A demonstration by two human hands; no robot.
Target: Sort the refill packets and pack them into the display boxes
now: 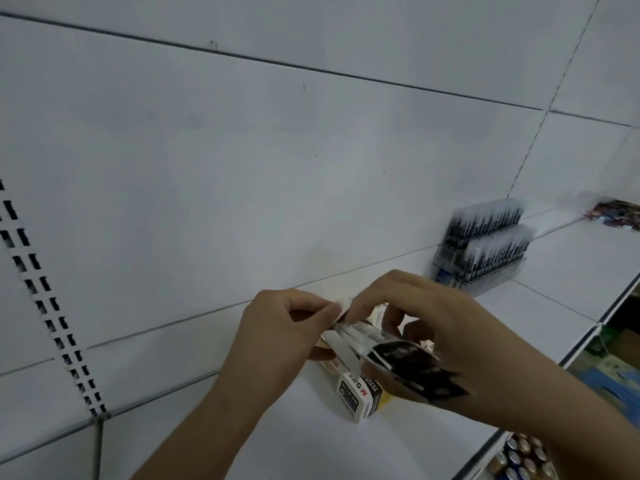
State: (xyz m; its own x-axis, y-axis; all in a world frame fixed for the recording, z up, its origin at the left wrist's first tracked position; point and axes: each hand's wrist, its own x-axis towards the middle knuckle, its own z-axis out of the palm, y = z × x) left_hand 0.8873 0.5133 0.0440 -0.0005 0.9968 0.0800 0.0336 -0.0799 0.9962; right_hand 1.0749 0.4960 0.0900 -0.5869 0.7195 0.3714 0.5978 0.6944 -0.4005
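Note:
A small white display box [356, 400] with printed labels stands on the white shelf [311, 441] between my hands. My left hand [277, 337] pinches a white flap or packet end at the box's top. My right hand [433, 327] curls over the box from the right and holds a bundle of refill packets [412, 367] with black printed wrappers, which slopes down over the box's opening. The box's inside is hidden by the packets and my fingers.
A clear tiered display [485, 247] full of dark pens stands at the back right of the shelf. Colourful items [616, 213] lie at the far right. Below the shelf's right edge are cans [523, 459] and blue packages [613, 386]. A slotted upright [48, 299] runs down the left wall.

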